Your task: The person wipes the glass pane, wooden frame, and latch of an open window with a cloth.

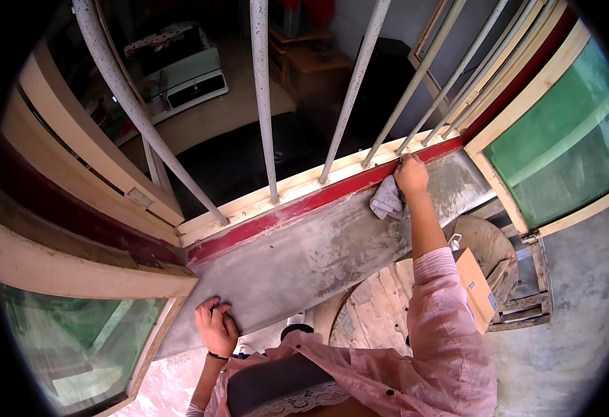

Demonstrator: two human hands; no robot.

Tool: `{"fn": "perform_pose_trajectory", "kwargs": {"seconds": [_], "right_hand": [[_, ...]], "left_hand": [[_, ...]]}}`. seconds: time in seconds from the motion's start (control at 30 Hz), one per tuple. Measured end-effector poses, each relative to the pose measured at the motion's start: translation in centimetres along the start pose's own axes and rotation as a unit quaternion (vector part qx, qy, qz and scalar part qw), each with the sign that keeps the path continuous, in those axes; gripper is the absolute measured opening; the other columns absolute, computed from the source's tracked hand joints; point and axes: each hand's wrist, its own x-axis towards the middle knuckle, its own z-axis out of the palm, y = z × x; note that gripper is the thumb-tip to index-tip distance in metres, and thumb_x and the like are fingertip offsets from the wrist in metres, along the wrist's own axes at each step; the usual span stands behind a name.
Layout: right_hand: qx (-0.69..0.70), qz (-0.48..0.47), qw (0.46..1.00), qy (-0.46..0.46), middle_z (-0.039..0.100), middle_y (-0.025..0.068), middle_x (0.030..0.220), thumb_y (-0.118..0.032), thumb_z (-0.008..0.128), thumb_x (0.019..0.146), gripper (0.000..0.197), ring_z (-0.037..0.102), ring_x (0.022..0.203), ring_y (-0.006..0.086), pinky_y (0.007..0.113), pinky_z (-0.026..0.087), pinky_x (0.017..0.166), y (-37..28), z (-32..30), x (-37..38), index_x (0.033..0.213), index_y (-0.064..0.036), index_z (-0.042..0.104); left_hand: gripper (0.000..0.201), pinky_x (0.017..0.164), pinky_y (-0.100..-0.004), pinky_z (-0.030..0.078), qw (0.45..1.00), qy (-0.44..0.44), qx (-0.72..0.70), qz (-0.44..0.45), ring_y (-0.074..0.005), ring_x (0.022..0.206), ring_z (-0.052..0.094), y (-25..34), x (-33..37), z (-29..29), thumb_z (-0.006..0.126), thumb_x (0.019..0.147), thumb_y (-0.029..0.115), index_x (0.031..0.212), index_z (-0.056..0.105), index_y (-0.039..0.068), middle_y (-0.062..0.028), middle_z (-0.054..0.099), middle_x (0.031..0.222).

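Note:
My right hand (411, 175) is closed on a bunched grey cloth (386, 199) at the red and cream window frame (304, 200). Most of the cloth hangs below my fingers over the grey concrete sill (318, 240). My right arm reaches far forward, its pink sleeve pushed up. At the near left end of the sill, my left hand (217, 326) rests on the concrete with its fingers loosely spread and nothing in them. A dark band circles that wrist.
Metal bars (263, 104) rise from the frame, with a dim furnished room behind. Green-glass casements stand open at left (85, 340) and right (562, 139). Below the sill are a round wooden top (374, 306), a cardboard box (476, 290) and a wooden pallet (527, 309).

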Motion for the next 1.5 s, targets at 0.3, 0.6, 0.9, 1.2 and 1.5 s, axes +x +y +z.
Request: {"fn": "perform_pose_trajectory", "kwargs": {"seconds": [0.3,0.6,0.9,1.2,1.5], "right_hand": [[0.504,-0.114,0.808,-0.283,0.065,0.0048,0.100,-0.005,0.055,0.087,0.015,0.060,0.089,0.0127,0.027,0.048,0.082,-11.5,-1.6,-9.4,0.100,-0.0015,0.061],[0.378,-0.218,0.885,-0.161,0.063,0.0100,0.098,0.000,0.048,0.089,0.014,0.060,0.091,0.0231,0.033,0.048,0.082,-7.1,-13.1,-7.0,0.099,-0.0008,0.058],[0.672,-0.169,0.720,-0.034,0.060,0.0079,0.081,-0.015,0.044,0.097,0.013,0.064,0.084,0.0231,0.037,0.051,0.073,-4.5,-17.9,-5.9,0.101,-0.0061,0.053],[0.591,0.233,0.732,-0.245,0.050,0.0066,0.072,-0.005,0.045,0.085,0.018,0.049,0.059,0.0160,0.031,0.044,0.053,2.0,-8.8,-2.7,0.103,-0.0031,0.049],[0.159,0.108,0.976,-0.106,0.065,0.0163,0.078,-0.017,0.054,0.090,0.023,0.063,0.078,0.0242,0.036,0.047,0.072,12.4,-3.1,3.9,0.100,0.0032,0.049]], "left_hand": [[0.023,0.082,-0.0435,0.041,1.000,0.011,0.014,0.009,-0.0351,0.095,0.049,0.0,-0.2,0.0,0.048,0.066,-0.005,0.086,0.058,0.003,-0.0166,0.053,0.102],[0.026,0.079,-0.0429,0.042,0.999,0.037,-0.014,0.008,-0.0351,0.091,0.051,-0.4,-0.4,0.0,0.049,0.062,-0.009,0.084,0.058,0.002,-0.0162,0.056,0.098],[0.021,0.081,-0.0415,0.043,0.998,0.052,-0.016,0.008,-0.0332,0.092,0.051,-0.8,-1.0,0.0,0.054,0.065,-0.001,0.083,0.061,0.006,-0.0136,0.057,0.098],[0.020,0.081,-0.0420,0.042,0.999,0.044,-0.020,0.013,-0.0338,0.092,0.051,-1.0,-0.8,0.2,0.053,0.066,-0.003,0.083,0.060,0.005,-0.0141,0.056,0.098],[0.021,0.082,-0.0435,0.040,0.999,0.020,-0.010,-0.023,-0.0355,0.093,0.049,-0.1,-0.9,0.8,0.045,0.066,-0.007,0.081,0.057,0.001,-0.0179,0.053,0.099]]}}
